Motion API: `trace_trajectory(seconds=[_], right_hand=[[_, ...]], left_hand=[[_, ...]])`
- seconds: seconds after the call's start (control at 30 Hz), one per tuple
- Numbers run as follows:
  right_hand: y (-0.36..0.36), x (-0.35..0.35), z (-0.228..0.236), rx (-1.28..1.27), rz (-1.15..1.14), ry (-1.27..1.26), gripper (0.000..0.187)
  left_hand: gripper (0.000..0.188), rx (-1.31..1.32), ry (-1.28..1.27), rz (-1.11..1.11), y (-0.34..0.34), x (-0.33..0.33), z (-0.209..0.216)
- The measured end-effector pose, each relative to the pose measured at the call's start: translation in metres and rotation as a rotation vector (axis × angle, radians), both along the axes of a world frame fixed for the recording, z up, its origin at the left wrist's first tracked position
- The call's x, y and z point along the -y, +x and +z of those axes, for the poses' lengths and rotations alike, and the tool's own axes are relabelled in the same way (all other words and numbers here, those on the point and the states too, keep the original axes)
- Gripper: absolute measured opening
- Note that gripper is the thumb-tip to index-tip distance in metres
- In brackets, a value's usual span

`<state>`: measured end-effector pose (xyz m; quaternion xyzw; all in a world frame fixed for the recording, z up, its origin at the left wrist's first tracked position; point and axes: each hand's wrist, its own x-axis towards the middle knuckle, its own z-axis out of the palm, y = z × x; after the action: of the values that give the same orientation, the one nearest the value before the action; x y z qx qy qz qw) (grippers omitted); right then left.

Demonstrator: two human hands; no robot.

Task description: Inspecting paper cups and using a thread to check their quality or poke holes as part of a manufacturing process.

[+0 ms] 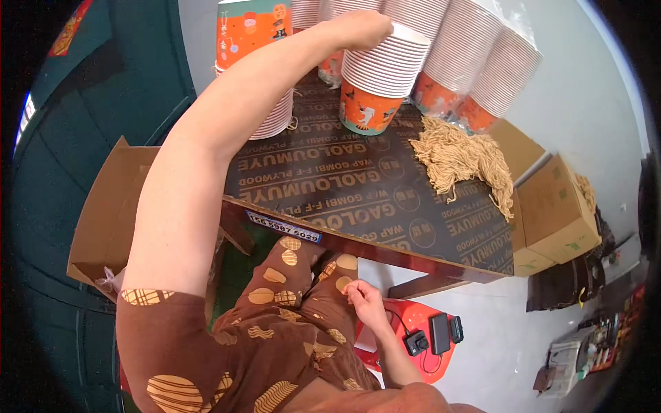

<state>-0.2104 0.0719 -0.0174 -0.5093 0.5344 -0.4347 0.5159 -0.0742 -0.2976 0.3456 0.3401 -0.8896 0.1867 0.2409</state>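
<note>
On the table, my left hand reaches far forward to the top of a tall stack of paper buckets, orange and green with white rims. Its fingers curl closed at the upper left edge of the stack; the fingertips are partly hidden. Just left stands another stack, with an orange printed paper bucket on top, partly covered by my left forearm. My right hand is low over my lap, fingers curled in a pinch; whatever it may hold is too small to make out. A heap of tan cords lies right of the stack.
Plastic-wrapped stacks of paper buckets line the back. The dark printed tabletop ends just before my knees. Cardboard boxes stand at right, an open carton at left. A red stool holds small black devices.
</note>
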Motion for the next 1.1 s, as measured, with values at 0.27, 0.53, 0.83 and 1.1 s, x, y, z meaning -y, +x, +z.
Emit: trace_trajectory(seconds=[0.27, 0.53, 0.83, 1.1], right_hand=[[-0.002, -0.004, -0.005, 0.020, -0.010, 0.008, 0.018], [-0.001, -0.002, 0.002, 0.019, -0.029, -0.015, 0.018], [0.006, 0.000, 0.026, 0.030, 0.009, -0.044, 0.017], [0.007, -0.006, 0.053, -0.007, -0.010, -0.132, 0.019]], left_hand=[[0.016, 0.152, 0.338, 0.054, 0.009, -0.011, 0.035], [0.016, 0.078, -0.013, 0.005, 0.018, -0.008, 0.024], [0.022, -0.002, -0.097, -0.093, 0.032, -0.030, 0.012], [0.010, 0.124, -0.011, -0.048, 0.049, -0.066, 0.030]])
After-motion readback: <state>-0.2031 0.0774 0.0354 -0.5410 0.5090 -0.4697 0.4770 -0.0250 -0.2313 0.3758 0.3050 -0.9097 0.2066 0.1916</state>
